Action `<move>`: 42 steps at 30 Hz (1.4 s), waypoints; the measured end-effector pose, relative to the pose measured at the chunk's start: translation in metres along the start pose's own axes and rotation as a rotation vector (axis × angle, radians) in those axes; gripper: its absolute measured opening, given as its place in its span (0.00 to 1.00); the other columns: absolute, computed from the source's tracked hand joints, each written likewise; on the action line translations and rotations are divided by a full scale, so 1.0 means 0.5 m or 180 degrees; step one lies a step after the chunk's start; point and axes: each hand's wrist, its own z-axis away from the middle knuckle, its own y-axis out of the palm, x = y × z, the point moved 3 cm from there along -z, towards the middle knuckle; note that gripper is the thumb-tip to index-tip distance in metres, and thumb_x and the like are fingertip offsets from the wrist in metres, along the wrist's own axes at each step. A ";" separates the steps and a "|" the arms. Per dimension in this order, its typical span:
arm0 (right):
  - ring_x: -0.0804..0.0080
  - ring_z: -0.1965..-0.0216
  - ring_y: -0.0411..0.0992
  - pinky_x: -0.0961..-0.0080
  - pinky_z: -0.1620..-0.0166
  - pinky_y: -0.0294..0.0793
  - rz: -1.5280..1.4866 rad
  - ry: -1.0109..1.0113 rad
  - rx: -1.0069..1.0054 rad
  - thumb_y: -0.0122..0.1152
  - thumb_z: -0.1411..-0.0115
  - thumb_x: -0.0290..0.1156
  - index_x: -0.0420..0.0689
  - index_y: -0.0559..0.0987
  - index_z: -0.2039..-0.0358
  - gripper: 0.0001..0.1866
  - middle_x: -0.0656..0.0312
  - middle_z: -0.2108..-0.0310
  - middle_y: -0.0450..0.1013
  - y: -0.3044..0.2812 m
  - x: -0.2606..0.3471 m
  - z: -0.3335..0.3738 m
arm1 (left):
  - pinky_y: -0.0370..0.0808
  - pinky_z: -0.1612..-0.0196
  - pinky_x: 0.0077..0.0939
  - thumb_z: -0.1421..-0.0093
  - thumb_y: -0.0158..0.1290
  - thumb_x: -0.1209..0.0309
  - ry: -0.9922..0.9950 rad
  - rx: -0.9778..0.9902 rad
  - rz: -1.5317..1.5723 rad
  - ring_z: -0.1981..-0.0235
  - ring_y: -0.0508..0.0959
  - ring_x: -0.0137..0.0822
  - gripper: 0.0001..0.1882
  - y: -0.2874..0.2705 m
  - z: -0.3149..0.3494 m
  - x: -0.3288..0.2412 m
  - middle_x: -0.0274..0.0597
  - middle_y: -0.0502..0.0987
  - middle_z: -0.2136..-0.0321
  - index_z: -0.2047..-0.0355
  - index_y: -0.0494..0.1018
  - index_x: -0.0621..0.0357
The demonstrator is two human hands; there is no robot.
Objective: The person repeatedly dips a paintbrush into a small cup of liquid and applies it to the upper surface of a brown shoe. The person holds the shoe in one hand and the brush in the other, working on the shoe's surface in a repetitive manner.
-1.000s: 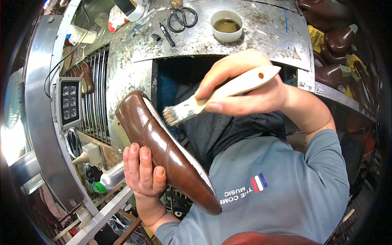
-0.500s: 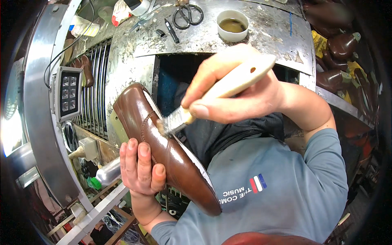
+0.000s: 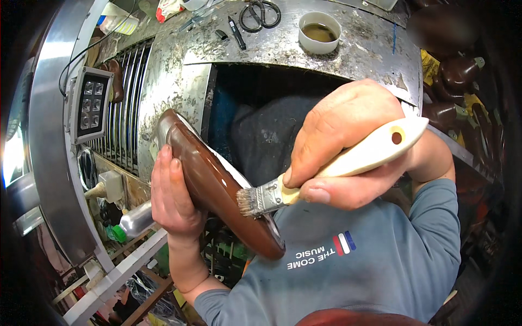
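Note:
A glossy brown leather shoe [image 3: 209, 185] is tilted in front of me, with a pale lining along its opening. My left hand [image 3: 175, 198] grips it from the left side; the thumb is mostly hidden behind the shoe. In my right hand [image 3: 348, 130] is a flat paintbrush [image 3: 375, 152] with a cream handle, pinched near the metal ferrule. Its worn bristles rest on or just over the shoe's upper, close to the lower end. A white bowl [image 3: 319, 48] of brownish liquid stands on the worn metal worktop [image 3: 370, 68] beyond my right hand.
Black-handled scissors [image 3: 260, 24] and a black marker [image 3: 236, 33] lie on the worktop. At left are a square LED lamp [image 3: 90, 103], a rack of metal bars [image 3: 126, 114] and a bottle with a green cap [image 3: 136, 221]. More brown shoes [image 3: 459, 73] are piled at right.
The brush and my right hand have moved down and right, from the shoe's middle toward its lower end. The shoe has rolled in my left hand, showing more of its side.

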 end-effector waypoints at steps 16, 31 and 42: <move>0.69 0.78 0.79 0.77 0.75 0.79 0.0345 -0.0159 -0.0001 0.73 0.49 0.31 0.40 0.86 0.69 0.09 0.57 0.76 0.80 0.001 0.046 -0.045 | 0.80 0.51 0.39 0.46 0.65 0.71 -0.1562 0.0579 0.1151 0.54 0.82 0.52 0.37 0.018 0.032 0.010 0.55 0.79 0.50 0.38 0.64 0.68; 0.68 0.77 0.79 0.75 0.74 0.81 0.0630 -0.0787 -0.0099 0.72 0.53 0.26 0.41 0.85 0.70 0.08 0.57 0.75 0.80 0.014 0.022 -0.125 | 0.76 0.47 0.29 0.57 0.74 0.76 -0.3167 0.1527 0.4316 0.53 0.81 0.32 0.33 -0.030 -0.009 -0.062 0.40 0.81 0.56 0.49 0.74 0.63; 0.66 0.75 0.80 0.74 0.71 0.81 0.0659 -0.0674 0.0151 0.70 0.51 0.25 0.41 0.84 0.69 0.07 0.59 0.74 0.80 0.024 -0.018 -0.119 | 0.76 0.48 0.29 0.56 0.72 0.78 -0.3418 0.1674 0.5436 0.53 0.80 0.33 0.34 -0.027 0.021 -0.050 0.43 0.81 0.56 0.47 0.72 0.69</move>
